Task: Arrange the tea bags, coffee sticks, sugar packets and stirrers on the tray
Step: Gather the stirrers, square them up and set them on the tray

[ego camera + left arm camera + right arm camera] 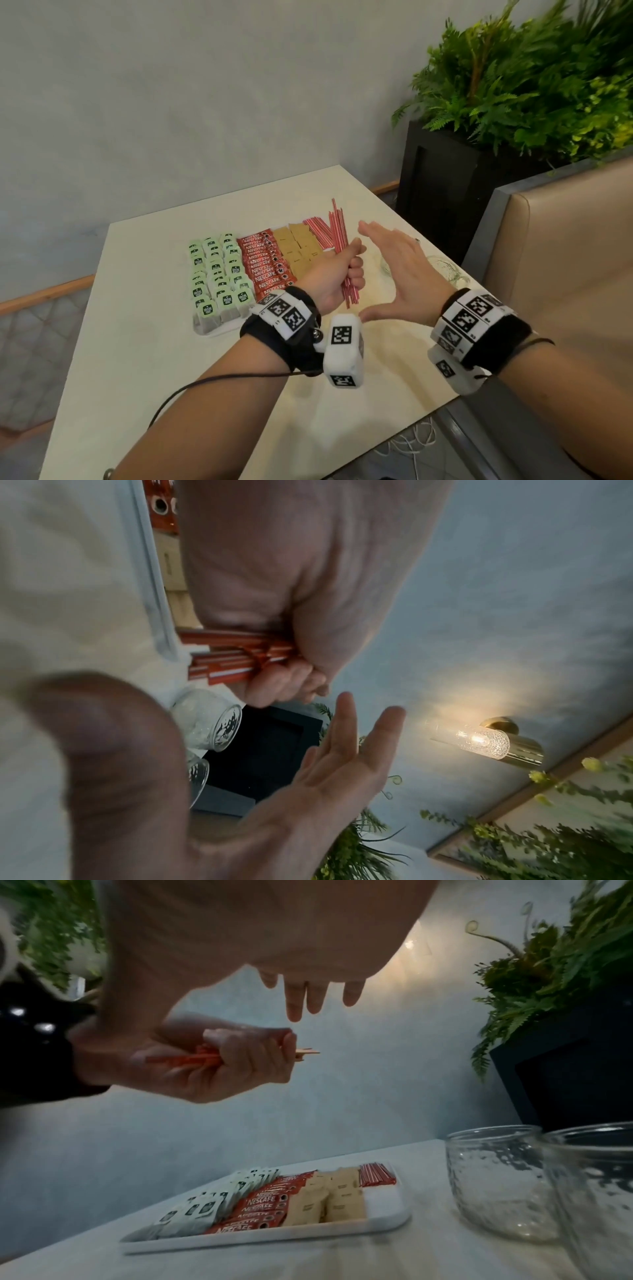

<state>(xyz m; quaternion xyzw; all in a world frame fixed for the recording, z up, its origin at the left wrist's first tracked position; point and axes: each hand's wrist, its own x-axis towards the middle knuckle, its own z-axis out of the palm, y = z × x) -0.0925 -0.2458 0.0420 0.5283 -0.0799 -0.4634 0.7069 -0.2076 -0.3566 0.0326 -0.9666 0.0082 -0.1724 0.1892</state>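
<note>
table (pixel 137 342) | tray (pixel 260 1241) nearly full, near corner bare | left hand (pixel 337 277) fist round stirrers (pixel 339 233) | right hand (pixel 400 270) fingers straight

A café or lounge: a cream table (pixel 164 342) beside a padded booth seat (pixel 565 260), a black fern planter (pixel 445 192), and a brass wall lamp (pixel 493 739).

Beside the smooth, white, plastic-looking tray (pixel 260 1241) stand two clear textured glass jars (pixel 496 1183), while on it lie glossy red foil coffee sticks (pixel 265 265), matt brown paper sugar packets (pixel 298 250) and red-and-white striped stirrers (pixel 318 229).
</note>
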